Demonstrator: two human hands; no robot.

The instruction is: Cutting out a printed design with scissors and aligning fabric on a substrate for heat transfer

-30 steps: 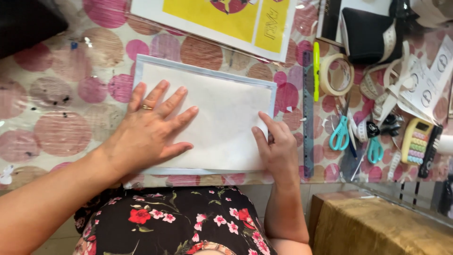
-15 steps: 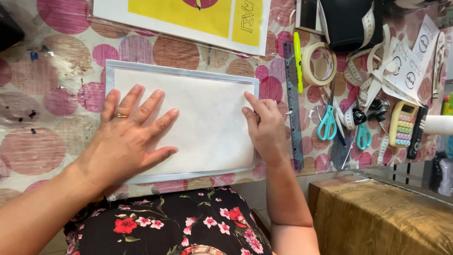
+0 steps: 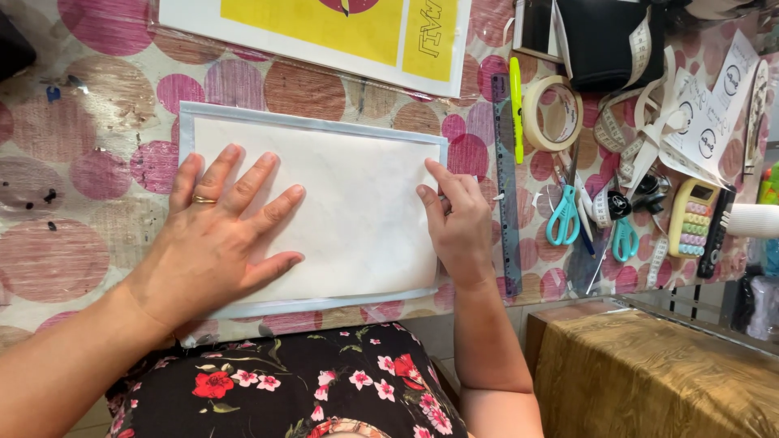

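A white paper sheet (image 3: 357, 203) lies on a slightly larger pale-blue-edged sheet (image 3: 243, 113) on the table with pink and brown circles. My left hand (image 3: 219, 239) lies flat with fingers spread on the left half of the white sheet; a ring is on one finger. My right hand (image 3: 456, 223) rests at the sheet's right edge, fingertips pressing the paper near its upper right corner. Neither hand holds anything.
A grey ruler (image 3: 506, 186) lies just right of my right hand. Beyond it are a yellow marker (image 3: 516, 105), a tape roll (image 3: 552, 113), two teal-handled scissors (image 3: 565, 219), measuring tape, a calculator (image 3: 692, 217) and a black bag (image 3: 604, 40). A yellow poster (image 3: 324, 24) lies at the top.
My right hand has slid up along the sheet's right edge toward the top corner. My left hand stays flat on the sheet.
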